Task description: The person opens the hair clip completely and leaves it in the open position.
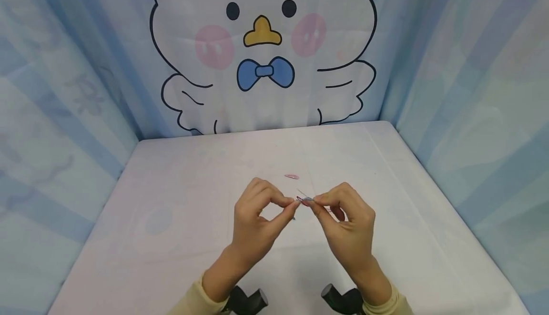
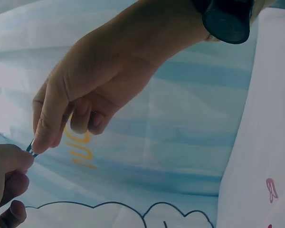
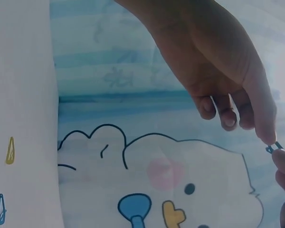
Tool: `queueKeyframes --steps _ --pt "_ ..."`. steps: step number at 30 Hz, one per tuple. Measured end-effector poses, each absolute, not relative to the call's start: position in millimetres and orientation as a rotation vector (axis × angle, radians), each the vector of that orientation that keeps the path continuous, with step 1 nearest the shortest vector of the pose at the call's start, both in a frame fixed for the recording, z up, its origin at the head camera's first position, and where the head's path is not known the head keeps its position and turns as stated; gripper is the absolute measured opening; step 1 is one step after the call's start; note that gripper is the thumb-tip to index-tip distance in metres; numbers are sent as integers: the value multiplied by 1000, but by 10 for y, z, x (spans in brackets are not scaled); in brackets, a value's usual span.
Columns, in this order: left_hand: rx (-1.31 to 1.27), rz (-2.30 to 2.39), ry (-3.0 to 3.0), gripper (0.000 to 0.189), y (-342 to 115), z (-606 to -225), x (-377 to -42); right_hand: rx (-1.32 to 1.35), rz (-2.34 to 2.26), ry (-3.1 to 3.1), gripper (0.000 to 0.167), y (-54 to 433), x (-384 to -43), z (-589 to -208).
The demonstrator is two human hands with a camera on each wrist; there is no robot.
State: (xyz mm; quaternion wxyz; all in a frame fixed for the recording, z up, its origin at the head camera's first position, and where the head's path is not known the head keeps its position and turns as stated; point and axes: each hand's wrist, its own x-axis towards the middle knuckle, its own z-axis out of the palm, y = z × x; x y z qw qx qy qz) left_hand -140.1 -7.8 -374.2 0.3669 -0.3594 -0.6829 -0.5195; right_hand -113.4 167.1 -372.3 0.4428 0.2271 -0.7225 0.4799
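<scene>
A small blue snap hair clip (image 1: 309,199) is held between both hands, over the middle of the table. My left hand (image 1: 259,215) pinches one end between thumb and index finger. From the other side, the thumb and index finger of my right hand (image 1: 347,215) pinch the clip. A thin arm of it sticks up and away. Only a sliver of the clip (image 3: 274,147) shows between the fingertips in the right wrist view. Behind the hands, a pink hair clip (image 1: 291,177) lies on the table.
On the white-covered table (image 1: 180,219), a yellow hair clip (image 3: 10,151) and another blue hair clip (image 3: 0,209) appear in the right wrist view. A pinkish-red clip (image 2: 271,190) lies there in the left wrist view. Blue printed curtains (image 1: 480,115) surround the table's back and sides.
</scene>
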Motion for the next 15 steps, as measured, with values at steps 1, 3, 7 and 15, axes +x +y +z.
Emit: queueKeyframes --steps 1,3,7,15 --pt "-925 -1328 -1768 18 -87 -3736 -1410 551 1180 -1809 31 1674 -1135 -3721" --pt "-931 -1305 -1799 16 -109 -3722 -1428 524 1159 -1849 30 1679 -1138 -3719" --pt "-928 -1246 -1859 14 -175 -3710 -1488 481 1110 -1947 27 1708 -1166 -3717" --pt "-809 -1226 -2002 11 -391 -3831 -1722 408 1038 -2018 28 1834 -1271 -3738"
